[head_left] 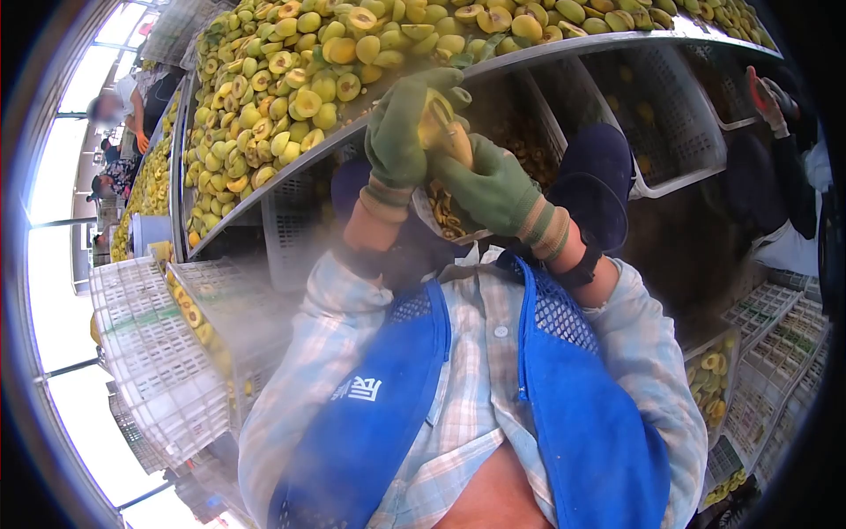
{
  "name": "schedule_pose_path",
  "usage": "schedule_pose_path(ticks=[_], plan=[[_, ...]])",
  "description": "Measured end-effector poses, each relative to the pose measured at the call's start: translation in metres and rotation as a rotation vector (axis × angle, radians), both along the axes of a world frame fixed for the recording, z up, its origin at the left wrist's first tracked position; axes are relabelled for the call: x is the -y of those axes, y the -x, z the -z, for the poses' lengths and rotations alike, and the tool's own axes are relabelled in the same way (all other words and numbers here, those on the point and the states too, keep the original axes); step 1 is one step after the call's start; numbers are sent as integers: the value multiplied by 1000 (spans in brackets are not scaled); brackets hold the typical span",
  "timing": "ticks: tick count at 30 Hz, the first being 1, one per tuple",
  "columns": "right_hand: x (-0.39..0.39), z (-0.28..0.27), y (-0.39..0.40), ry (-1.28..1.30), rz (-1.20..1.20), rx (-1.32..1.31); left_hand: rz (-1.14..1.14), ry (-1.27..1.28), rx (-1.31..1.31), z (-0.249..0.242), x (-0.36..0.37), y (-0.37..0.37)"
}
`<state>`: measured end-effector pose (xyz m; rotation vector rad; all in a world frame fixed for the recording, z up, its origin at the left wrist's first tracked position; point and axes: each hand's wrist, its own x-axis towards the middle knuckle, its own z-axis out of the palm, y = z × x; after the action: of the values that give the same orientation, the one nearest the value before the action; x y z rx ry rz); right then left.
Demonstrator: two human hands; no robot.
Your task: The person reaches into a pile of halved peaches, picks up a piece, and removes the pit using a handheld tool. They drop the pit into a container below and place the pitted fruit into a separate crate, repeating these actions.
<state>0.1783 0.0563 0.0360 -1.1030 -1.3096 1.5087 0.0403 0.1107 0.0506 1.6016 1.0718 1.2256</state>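
Note:
My left hand [397, 132], in a green knit glove, is closed around a cut yellow-green stone fruit [434, 122]. Against the fruit, my right hand [489, 185] in a matching glove grips a tool with a pale wooden handle [459, 145]; its working end is hidden at the fruit. Both hands meet just over the near metal edge of a sorting table [291, 163]. Beyond them lies a large heap of halved stone fruit [273, 97], many showing brown cavities.
Below the hands, a crate holds brown fruit pieces [445, 216]. White plastic crates stand under the table [661, 115] and at left [154, 353]; more crates [775, 353] are stacked at right. A co-worker's gloved hand [769, 106] shows at right, and another person [132, 110] works at far left.

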Motion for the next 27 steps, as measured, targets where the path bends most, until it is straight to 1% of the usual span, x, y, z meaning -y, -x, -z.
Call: schedule_pose_path(ticks=[3,6,7,9,10,12,14,16,19,21,22,24,26,27], plan=[[-1,-16,-14,304,-214,-150,53,-21,-46,-1,3,1],[0,-32,-25,361,-293,-21,138,-152,-123,0,2,3],[1,-30,-28,372,-317,-76,166,-212,-150,0,0,3],[2,-24,-31,391,-369,-185,178,-180,-161,-1,1,3],[3,-23,-32,391,-375,-190,182,-165,-167,-2,1,4],[3,-21,-31,386,-389,-200,251,-65,-31,4,-2,6],[3,-17,-32,408,-408,-242,264,47,100,5,-3,6],[5,-13,-30,448,-426,-302,219,180,225,2,2,2],[5,-10,-27,494,-445,-412,45,296,252,3,10,-6],[7,-6,-24,498,-447,-489,46,301,365,7,12,-8],[6,-1,-24,476,-466,-588,45,303,423,9,12,-9],[4,10,-21,432,-509,-787,26,235,428,17,10,-10],[-4,20,-16,723,-722,-1254,31,156,443,28,2,-10],[-6,24,-14,870,-825,-1487,-1,112,442,33,0,-10]])
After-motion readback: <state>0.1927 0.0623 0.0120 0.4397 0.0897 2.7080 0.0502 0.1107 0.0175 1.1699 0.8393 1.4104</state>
